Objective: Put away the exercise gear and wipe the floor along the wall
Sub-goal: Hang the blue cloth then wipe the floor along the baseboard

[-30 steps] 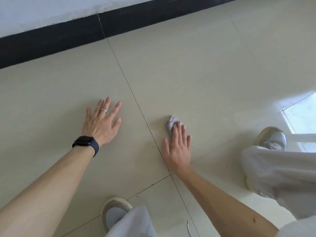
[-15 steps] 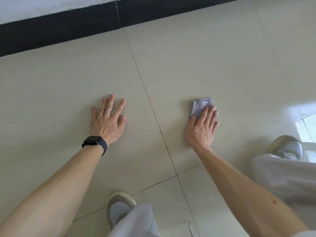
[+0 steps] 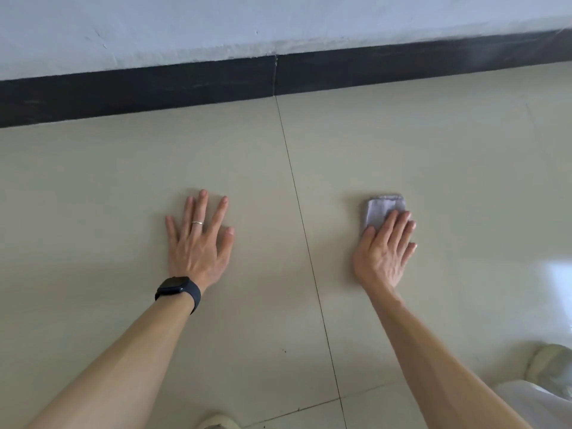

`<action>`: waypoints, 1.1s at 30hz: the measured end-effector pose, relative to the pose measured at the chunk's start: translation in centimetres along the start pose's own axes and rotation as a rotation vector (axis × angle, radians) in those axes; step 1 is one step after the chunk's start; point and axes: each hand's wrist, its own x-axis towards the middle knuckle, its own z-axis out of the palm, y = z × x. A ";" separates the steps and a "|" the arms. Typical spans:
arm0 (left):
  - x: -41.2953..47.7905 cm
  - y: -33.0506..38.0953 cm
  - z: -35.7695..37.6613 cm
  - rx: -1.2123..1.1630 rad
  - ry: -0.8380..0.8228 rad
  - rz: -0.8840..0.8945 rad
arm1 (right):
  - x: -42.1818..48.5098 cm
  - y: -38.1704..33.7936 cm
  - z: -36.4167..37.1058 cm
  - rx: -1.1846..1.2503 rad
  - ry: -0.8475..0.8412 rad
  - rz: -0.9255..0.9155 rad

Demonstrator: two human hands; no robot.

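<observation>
A small folded grey cloth lies flat on the beige tiled floor, right of a tile joint. My right hand presses down on it with straight fingers, covering its near half. My left hand rests flat on the floor left of the joint, fingers spread, with a ring and a dark watch on that arm. No exercise gear is in view.
A black skirting board runs along the foot of the white wall at the top. My shoes show at the bottom edge and at the right, with a light trouser leg.
My right hand has slid the cloth to the right, away from the tile joint. The view has tilted up, showing more wall. My left hand stays planted.
</observation>
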 end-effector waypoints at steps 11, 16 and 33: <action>2.4 -2.4 -0.8 0.012 0.034 -0.099 | 1.6 -6.1 1.5 -0.297 -0.178 -0.936; 2.4 -2.4 -0.8 0.042 0.025 -0.107 | 11.6 -10.8 -0.1 -0.083 -0.026 -0.089; 2.7 -2.4 -1.0 0.035 0.023 -0.095 | 15.0 -18.0 2.1 -0.067 0.031 -0.051</action>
